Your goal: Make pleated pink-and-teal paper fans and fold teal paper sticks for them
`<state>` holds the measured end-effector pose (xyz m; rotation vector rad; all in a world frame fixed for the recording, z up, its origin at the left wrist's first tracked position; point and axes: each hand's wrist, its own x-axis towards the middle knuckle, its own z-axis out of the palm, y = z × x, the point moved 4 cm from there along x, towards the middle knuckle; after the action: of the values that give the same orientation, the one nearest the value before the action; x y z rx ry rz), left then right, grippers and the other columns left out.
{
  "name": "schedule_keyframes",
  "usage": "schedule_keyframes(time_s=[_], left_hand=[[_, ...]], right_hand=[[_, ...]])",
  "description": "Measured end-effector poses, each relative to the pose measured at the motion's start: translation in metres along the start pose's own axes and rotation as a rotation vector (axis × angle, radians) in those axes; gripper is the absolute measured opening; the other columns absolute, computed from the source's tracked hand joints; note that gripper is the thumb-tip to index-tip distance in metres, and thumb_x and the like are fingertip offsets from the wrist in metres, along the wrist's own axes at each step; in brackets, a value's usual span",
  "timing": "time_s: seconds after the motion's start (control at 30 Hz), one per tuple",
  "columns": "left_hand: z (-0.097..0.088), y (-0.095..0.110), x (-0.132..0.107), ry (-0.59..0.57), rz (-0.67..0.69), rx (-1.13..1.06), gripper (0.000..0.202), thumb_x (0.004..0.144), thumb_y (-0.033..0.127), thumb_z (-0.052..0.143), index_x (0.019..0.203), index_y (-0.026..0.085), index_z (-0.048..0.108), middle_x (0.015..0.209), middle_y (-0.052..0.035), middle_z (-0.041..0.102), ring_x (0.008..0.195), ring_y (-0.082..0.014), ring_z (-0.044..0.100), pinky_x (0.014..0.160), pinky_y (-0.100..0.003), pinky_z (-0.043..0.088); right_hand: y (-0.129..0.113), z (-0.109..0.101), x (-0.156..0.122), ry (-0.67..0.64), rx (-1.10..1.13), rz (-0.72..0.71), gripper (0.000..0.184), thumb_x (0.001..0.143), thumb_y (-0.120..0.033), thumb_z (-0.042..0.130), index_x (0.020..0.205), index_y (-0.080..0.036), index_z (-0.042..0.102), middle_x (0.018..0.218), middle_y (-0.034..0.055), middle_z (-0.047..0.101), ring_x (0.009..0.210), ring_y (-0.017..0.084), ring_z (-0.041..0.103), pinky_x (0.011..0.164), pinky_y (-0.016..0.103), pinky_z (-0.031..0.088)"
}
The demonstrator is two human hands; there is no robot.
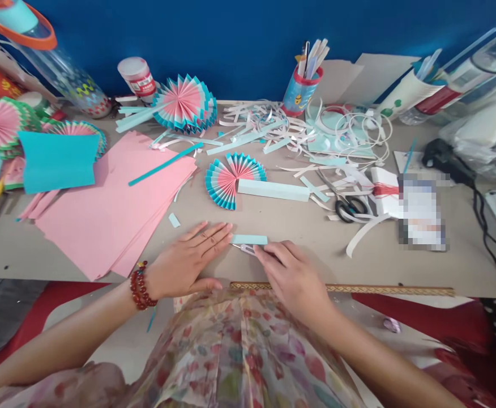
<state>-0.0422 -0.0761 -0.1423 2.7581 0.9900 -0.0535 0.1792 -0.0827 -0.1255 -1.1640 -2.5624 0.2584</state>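
Note:
My left hand [188,258] lies flat on the grey table [273,226] with its fingers stretched out, the fingertips close to a small light-blue paper strip [250,239]. A red bead bracelet [140,286] circles that wrist. My right hand [290,275] rests just right of it, fingers curled over a small whitish tool [246,248] whose tip touches the strip's lower edge. A half-open pink and blue paper fan [231,178] and a folded pale-blue paper bar [273,190] lie a little beyond the hands.
A stack of pink sheets [112,209] and a teal sheet [56,161] lie left. Scissors [345,204], paper trimmings [273,130], a pen cup [299,88], a glue pot [137,76] and finished fans [186,102] crowd the back. Black cables [486,215] run right.

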Motion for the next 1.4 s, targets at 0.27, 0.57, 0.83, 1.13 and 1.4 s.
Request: schedule_keyframes(time_s=[0.27, 0.57, 0.83, 1.13, 1.4], left_hand=[[-0.001, 0.002, 0.001, 0.019, 0.007, -0.003, 0.094, 0.091, 0.073, 0.030, 0.157, 0.009, 0.013, 0.164, -0.0160, 0.014, 0.152, -0.0296, 0.014, 0.123, -0.049, 0.009], [-0.014, -0.010, -0.014, 0.023, -0.013, -0.068, 0.084, 0.097, 0.062, 0.032, 0.158, 0.009, 0.006, 0.165, -0.0148, 0.011, 0.152, -0.0277, 0.012, 0.124, -0.048, 0.007], [-0.002, -0.013, -0.019, 0.002, -0.033, -0.006, 0.091, 0.093, 0.069, 0.034, 0.158, 0.011, 0.010, 0.164, -0.0144, 0.016, 0.151, -0.0301, 0.017, 0.123, -0.048, 0.009], [-0.003, -0.013, -0.019, 0.016, -0.023, 0.000, 0.093, 0.092, 0.071, 0.033, 0.158, 0.010, 0.011, 0.163, -0.0154, 0.017, 0.151, -0.0304, 0.017, 0.123, -0.049, 0.009], [-0.003, -0.013, -0.019, 0.036, -0.030, -0.029, 0.093, 0.092, 0.070, 0.035, 0.158, 0.010, 0.008, 0.163, -0.0162, 0.017, 0.151, -0.0306, 0.018, 0.123, -0.049, 0.010]], right_hand=[[-0.005, 0.007, 0.004, -0.011, -0.016, -0.004, 0.031, 0.096, -0.009, 0.046, 0.120, -0.012, 0.065, 0.097, 0.0095, 0.066, 0.088, 0.020, 0.055, 0.079, 0.031, 0.052], [-0.005, 0.006, 0.007, -0.047, 0.012, 0.000, 0.035, 0.094, -0.006, 0.046, 0.122, -0.015, 0.065, 0.097, 0.0098, 0.065, 0.089, 0.021, 0.055, 0.079, 0.032, 0.053], [-0.010, 0.007, 0.013, -0.024, -0.022, 0.003, 0.032, 0.094, -0.008, 0.047, 0.119, -0.013, 0.066, 0.097, 0.0101, 0.065, 0.091, 0.021, 0.055, 0.078, 0.033, 0.053], [-0.014, 0.009, 0.010, -0.021, -0.028, -0.014, 0.032, 0.094, -0.007, 0.048, 0.120, -0.012, 0.065, 0.096, 0.0096, 0.065, 0.089, 0.021, 0.055, 0.079, 0.032, 0.051], [-0.024, 0.016, 0.019, -0.011, -0.067, -0.027, 0.032, 0.093, -0.008, 0.050, 0.121, -0.014, 0.065, 0.095, 0.0096, 0.064, 0.089, 0.022, 0.054, 0.077, 0.033, 0.051]])
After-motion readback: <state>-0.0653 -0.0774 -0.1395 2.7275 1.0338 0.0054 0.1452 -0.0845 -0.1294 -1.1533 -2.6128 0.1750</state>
